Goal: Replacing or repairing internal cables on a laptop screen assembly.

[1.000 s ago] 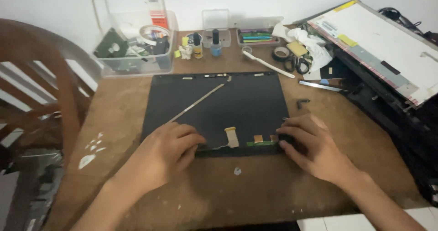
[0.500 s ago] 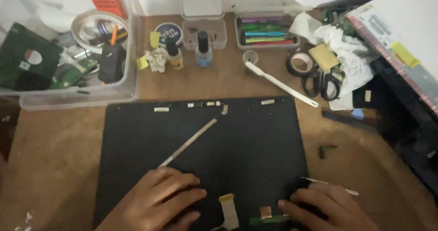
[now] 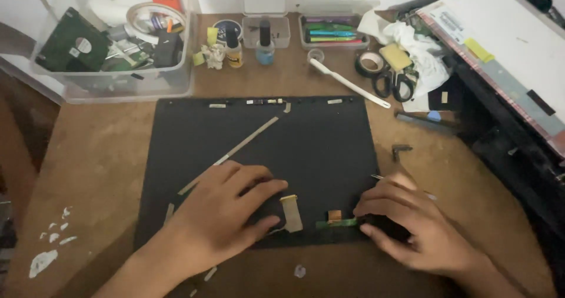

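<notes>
The left hand [image 3: 220,215] was laid flat, fingers spread, on the panel [image 3: 265,151] near its front edge. The right hand [image 3: 406,224] was curled at the panel's front right corner, fingertips pressed beside the green strip [image 3: 336,222]; a thin tool [image 3: 377,177] was seen behind its fingers. The cable [image 3: 291,212] was found between the hands. Bare panel was left beyond, up to the bin [image 3: 112,45], bottles [image 3: 265,39] and scissors [image 3: 397,83].

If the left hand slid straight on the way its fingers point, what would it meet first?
Probably the pale flat ribbon cable: the left hand lies flat on the black panel, fingers pointing right, their tips just short of that cable.
</notes>
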